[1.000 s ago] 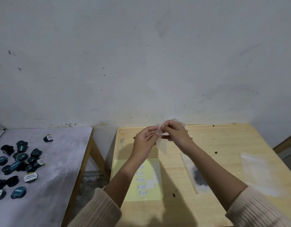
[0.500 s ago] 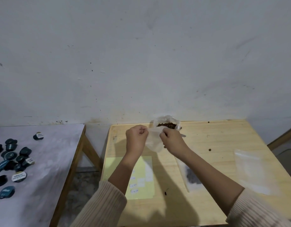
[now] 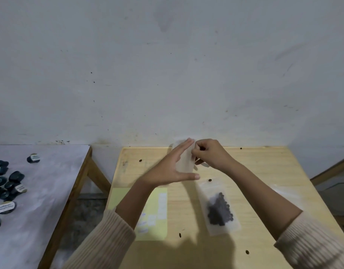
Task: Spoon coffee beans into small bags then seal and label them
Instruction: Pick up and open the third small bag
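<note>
Over the light wooden table point(image 3: 264, 171), the person holds a small, clear, empty-looking plastic bag point(image 3: 183, 162) upright in the air. The left hand point(image 3: 171, 167) is spread wide, fingers flat along the bag's side and thumb under its bottom edge; the right hand point(image 3: 208, 154) is curled tight, pinching the bag's top corner. A flat clear bag of dark coffee beans point(image 3: 218, 208) lies near a yellow label sheet point(image 3: 157, 214).

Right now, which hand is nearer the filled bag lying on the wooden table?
Right. The right hand is above the filled bag, just beyond its top edge; the left hand is further left, over bare table.
</note>
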Action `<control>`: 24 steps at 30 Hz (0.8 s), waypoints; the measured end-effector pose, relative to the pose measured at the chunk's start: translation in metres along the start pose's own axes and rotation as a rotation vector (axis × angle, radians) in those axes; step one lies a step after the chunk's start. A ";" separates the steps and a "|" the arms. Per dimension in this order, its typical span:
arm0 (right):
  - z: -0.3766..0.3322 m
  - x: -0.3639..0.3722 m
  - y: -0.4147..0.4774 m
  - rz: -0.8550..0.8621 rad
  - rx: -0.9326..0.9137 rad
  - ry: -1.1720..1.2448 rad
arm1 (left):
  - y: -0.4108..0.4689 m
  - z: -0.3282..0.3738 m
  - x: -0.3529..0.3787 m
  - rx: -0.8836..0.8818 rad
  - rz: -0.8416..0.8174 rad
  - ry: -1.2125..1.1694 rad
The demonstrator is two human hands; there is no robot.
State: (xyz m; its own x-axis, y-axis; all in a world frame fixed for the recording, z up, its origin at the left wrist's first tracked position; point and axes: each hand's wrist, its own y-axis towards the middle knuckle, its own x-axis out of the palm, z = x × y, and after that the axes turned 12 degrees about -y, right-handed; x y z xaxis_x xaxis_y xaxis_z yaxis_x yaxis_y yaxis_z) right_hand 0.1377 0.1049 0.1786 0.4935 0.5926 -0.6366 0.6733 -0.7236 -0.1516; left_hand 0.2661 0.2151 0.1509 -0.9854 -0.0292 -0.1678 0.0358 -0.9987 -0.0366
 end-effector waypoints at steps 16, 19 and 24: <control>0.006 -0.008 -0.001 0.012 -0.205 -0.084 | 0.023 -0.015 0.014 0.129 0.333 0.261; 0.007 -0.002 0.001 0.044 -0.173 -0.187 | 0.023 -0.019 0.018 0.162 0.394 0.293; 0.002 0.007 0.006 0.045 -0.144 -0.329 | 0.023 -0.025 0.024 0.238 0.471 0.337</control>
State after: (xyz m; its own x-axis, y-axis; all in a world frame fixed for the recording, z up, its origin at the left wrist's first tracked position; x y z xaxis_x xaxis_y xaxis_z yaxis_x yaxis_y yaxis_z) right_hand 0.1444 0.1040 0.1717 0.3367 0.3985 -0.8531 0.7371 -0.6753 -0.0246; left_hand 0.2478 0.1929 0.1210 -0.7649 -0.4921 -0.4156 0.3768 -0.8652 0.3309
